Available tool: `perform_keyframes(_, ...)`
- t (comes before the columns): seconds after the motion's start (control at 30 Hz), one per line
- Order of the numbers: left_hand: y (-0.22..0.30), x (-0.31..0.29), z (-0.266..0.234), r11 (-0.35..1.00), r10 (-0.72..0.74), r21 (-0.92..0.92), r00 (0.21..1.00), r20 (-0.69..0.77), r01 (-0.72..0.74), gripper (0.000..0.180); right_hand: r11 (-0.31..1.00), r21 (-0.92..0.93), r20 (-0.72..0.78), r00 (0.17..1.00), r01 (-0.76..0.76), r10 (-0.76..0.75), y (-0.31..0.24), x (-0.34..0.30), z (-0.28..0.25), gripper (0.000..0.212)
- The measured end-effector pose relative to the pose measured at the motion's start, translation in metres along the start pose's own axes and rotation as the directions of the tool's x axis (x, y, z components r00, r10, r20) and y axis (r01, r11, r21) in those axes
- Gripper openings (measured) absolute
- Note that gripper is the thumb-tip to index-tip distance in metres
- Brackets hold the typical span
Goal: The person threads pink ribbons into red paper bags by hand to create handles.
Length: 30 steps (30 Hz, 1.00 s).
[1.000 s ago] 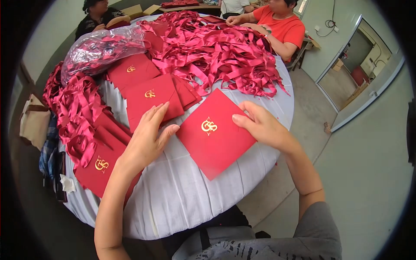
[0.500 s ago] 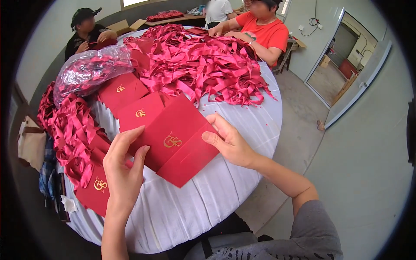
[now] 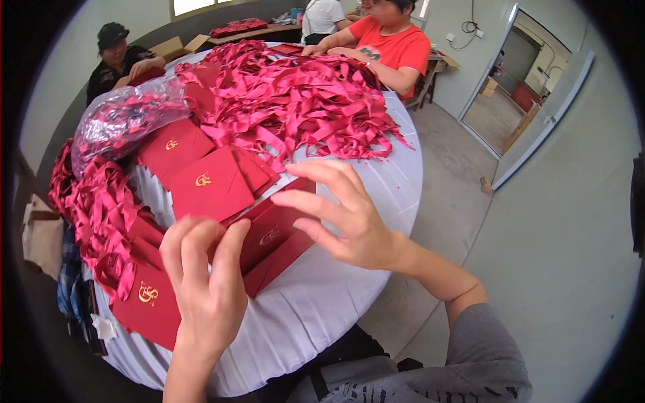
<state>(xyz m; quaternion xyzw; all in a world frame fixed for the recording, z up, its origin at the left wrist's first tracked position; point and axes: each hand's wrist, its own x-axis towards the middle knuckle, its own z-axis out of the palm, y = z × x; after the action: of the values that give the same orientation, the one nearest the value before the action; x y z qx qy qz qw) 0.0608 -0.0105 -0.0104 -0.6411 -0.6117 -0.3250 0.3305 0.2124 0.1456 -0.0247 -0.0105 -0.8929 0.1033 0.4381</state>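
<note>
1. Head view: the left hand [image 3: 201,285] is raised over the near part of the round worktop [image 3: 322,316], which has a white cloth. Its fingers are curled and pinch the near-left edge of a red folded card [image 3: 272,245] with a small gold emblem.
2. The right hand [image 3: 342,215] is spread open, fingers apart. It rests on the far-right edge of the same card and closes around nothing; the card is held between the two hands, at the near edge of the worktop, tilted.
3. Just behind the card lie more red cards [image 3: 205,185] with gold emblems, overlapping each other.
4. A big heap of red ribbons [image 3: 295,107] covers the far half of the worktop. A clear plastic bag [image 3: 124,121] with ribbons lies at the far left.
5. More ribbons and one red card [image 3: 148,302] lie along the left rim.
6. Across the worktop sit a person in an orange shirt [image 3: 396,50] and a person in a dark cap [image 3: 114,57].
</note>
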Motion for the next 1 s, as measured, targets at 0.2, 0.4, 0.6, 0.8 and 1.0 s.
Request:
perform_keyframes(0.2,0.021,0.013,-0.018,0.999,0.037,-0.005,0.987,0.157,-0.037,0.025,0.999,0.007,-0.016,0.999,-0.041,0.041,-0.016,0.000,-0.010,0.035)
perform_keyframes(0.4,0.024,0.019,-0.039,0.997,-0.063,0.051,0.953,0.296,0.050,0.019,0.996,0.093,-0.006,1.000,-0.009,0.009,-0.016,-0.001,-0.010,0.029)
perform_keyframes(0.6,-0.005,0.022,-0.039,0.966,-0.070,-0.202,0.911,0.407,0.165,0.016,0.980,0.198,0.008,1.000,-0.020,0.019,-0.010,0.003,-0.010,0.024)
perform_keyframes(0.8,-0.022,0.003,-0.023,0.891,-0.029,-0.435,0.973,0.230,0.130,0.018,0.722,0.635,0.195,0.962,-0.273,0.192,0.017,0.037,-0.018,0.007)
perform_keyframes(1.0,-0.041,-0.009,-0.016,0.915,-0.125,-0.383,0.992,0.029,0.127,0.018,0.982,0.080,0.085,0.982,-0.173,0.167,0.126,0.088,0.058,0.016)
